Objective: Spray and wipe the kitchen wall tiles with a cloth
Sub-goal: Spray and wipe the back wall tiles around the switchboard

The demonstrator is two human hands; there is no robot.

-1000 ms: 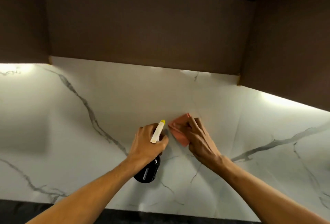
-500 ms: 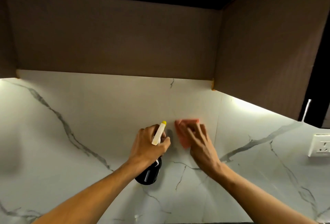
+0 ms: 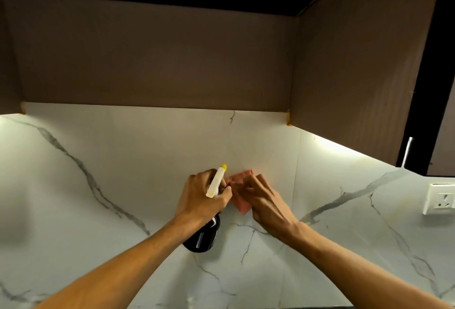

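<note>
Fingers [image 3: 225,191] of the left hand [image 3: 204,198] are curled tight round the neck of the spray bottle [image 3: 202,234]. The bottle's dark body hangs down below the fist. Its white nozzle [image 3: 216,182] with the yellow tip points up at the wall, in the middle of the frame.

Just to the right, the right hand [image 3: 267,201] holds the pink cloth [image 3: 240,204] against the wall tiles [image 3: 123,166] with bent fingers. One corner of the cloth sticks out above the hand and one below it. The two hands are almost touching, and the nozzle sits right by the cloth's left edge.

The tiles are white with grey lines like marble. A thin seam [image 3: 296,173] runs down the wall just right of the cloth. Brown cupboards [image 3: 147,62] hang across the top of the frame, and more come forward at the upper right. A bright light strip [image 3: 344,147] glows under those. A white wall socket [image 3: 440,199] sits at the far right edge, well apart from the hands.

There is lots of bare tile to the left, below the hands, and between the cloth and the socket. Above, the tile ends at the cupboard's bottom edge.
</note>
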